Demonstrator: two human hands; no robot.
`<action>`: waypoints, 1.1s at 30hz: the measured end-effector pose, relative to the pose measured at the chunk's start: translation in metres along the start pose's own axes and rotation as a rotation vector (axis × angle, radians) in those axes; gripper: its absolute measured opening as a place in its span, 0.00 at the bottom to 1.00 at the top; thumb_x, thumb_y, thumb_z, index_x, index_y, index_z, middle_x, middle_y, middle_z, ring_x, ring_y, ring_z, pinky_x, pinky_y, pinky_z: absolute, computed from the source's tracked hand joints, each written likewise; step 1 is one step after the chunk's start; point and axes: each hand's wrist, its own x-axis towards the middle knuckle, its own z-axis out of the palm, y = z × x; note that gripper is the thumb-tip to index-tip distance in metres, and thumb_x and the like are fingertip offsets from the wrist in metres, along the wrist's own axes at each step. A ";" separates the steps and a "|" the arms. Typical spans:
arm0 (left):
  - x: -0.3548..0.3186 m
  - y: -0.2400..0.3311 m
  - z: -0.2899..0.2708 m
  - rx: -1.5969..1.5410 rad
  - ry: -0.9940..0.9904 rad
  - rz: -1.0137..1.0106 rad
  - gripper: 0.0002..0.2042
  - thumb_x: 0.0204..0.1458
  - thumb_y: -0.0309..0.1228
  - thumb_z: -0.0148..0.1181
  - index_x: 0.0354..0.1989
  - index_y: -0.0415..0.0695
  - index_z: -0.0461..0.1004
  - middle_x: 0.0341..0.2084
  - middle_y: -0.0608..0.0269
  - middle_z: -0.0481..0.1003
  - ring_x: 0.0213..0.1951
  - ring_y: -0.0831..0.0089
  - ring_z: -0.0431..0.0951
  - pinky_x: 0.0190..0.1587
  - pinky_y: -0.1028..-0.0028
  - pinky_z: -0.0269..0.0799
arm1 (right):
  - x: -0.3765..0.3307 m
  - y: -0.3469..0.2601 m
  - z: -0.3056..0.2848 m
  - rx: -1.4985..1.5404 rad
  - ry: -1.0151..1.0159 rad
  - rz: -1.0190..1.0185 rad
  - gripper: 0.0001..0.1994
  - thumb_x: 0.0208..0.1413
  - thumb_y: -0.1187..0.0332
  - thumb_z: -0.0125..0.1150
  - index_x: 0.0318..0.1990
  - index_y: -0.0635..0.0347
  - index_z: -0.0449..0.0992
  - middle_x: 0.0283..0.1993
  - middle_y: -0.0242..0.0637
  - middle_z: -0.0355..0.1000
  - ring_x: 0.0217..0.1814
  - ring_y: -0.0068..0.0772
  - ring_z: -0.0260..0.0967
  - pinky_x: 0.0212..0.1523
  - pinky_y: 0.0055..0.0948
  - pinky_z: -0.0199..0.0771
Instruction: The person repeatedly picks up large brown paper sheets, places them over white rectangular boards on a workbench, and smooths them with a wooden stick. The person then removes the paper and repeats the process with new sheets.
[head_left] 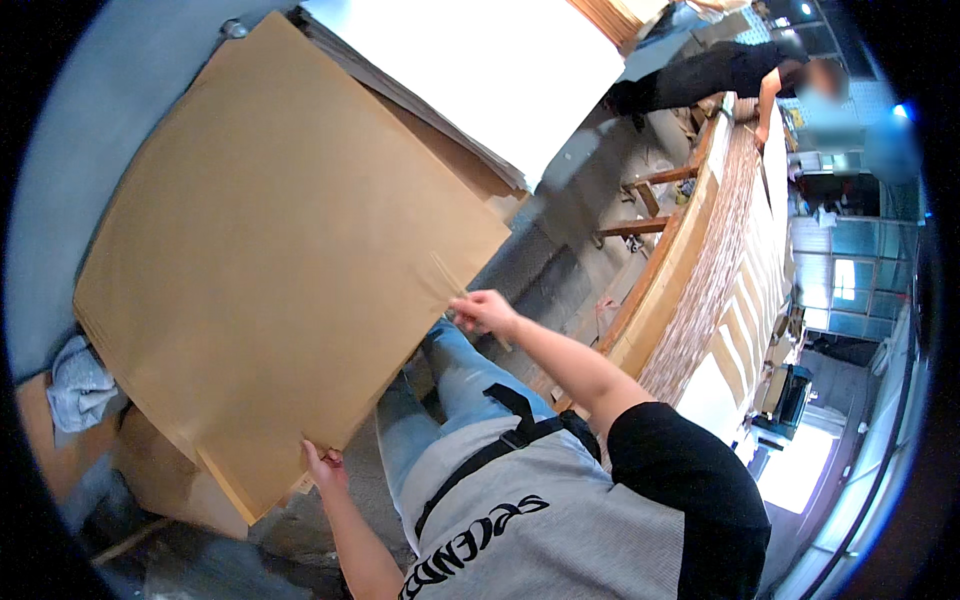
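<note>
A large sheet of brown kraft paper [270, 230] spreads out in front of me, its near edge toward my body. My left hand [325, 466] pinches that edge close to the near left corner, thumb on top. Farther right, my right hand [482, 312] has its fingers closed on the edge near the right corner, where the paper creases slightly. Whether one sheet or several lie under my fingers cannot be made out. At the lower left a narrow strip of the paper is turned along the edge.
Beyond the sheet lies a stack of white sheets [500, 70]. A long wooden-framed table [640, 310] with striped material runs along the right, where another person [720, 75] in dark clothes leans over its far end. A grey cloth [82, 385] sits at the far left.
</note>
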 end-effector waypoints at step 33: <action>-0.005 -0.032 0.041 -0.073 0.044 -0.043 0.14 0.49 0.44 0.55 0.34 0.47 0.66 0.18 0.68 0.67 0.14 0.76 0.63 0.16 0.78 0.58 | 0.104 -0.117 -0.281 -0.223 0.730 -0.502 0.09 0.47 0.68 0.59 0.31 0.65 0.70 0.26 0.32 0.70 0.29 0.22 0.67 0.30 0.21 0.66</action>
